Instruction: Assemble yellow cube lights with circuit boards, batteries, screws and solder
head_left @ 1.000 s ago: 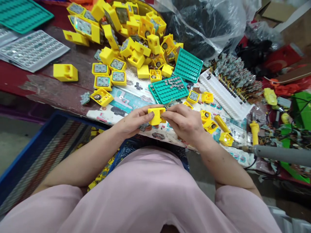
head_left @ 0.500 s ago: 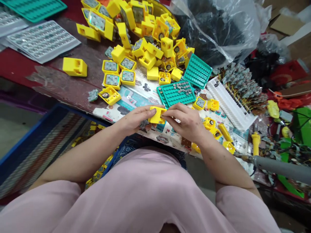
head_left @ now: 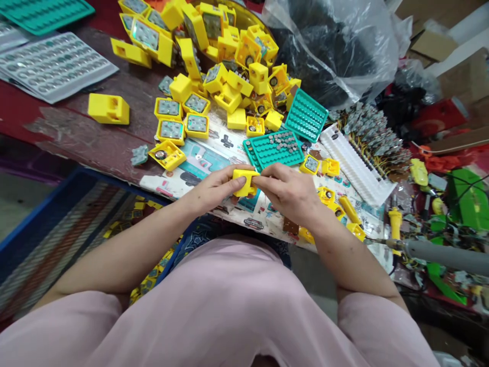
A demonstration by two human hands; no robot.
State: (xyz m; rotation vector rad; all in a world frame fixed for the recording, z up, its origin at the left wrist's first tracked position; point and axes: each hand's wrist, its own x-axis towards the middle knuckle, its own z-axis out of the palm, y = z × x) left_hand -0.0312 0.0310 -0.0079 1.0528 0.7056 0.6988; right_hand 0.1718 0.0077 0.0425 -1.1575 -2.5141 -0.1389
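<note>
Over the table's front edge, my left hand (head_left: pixel 219 186) grips a small yellow plastic housing (head_left: pixel 243 182) between thumb and fingers. My right hand (head_left: pixel 288 189) is closed at the housing's right side, its fingertips pinched together against it. Whether a small part sits in that pinch is hidden. Just beyond the hands lies a green tray (head_left: pixel 273 150) with rows of dimples and several small round metal parts on it. To its left, yellow housings (head_left: pixel 170 130) with grey button boards in them lie face up.
A heap of yellow housings (head_left: pixel 229 46) fills the back. A white rack (head_left: pixel 353 163) with wired boards stands at right, beside a soldering iron with a yellow handle (head_left: pixel 396 221). A grey rod (head_left: pixel 439 255) juts in from the right. A blue crate (head_left: pixel 49 214) is below left.
The yellow housing has turned in my left hand, so a smoother face shows now. My right fingertips remain at its right side. The whole view has shifted slightly.
</note>
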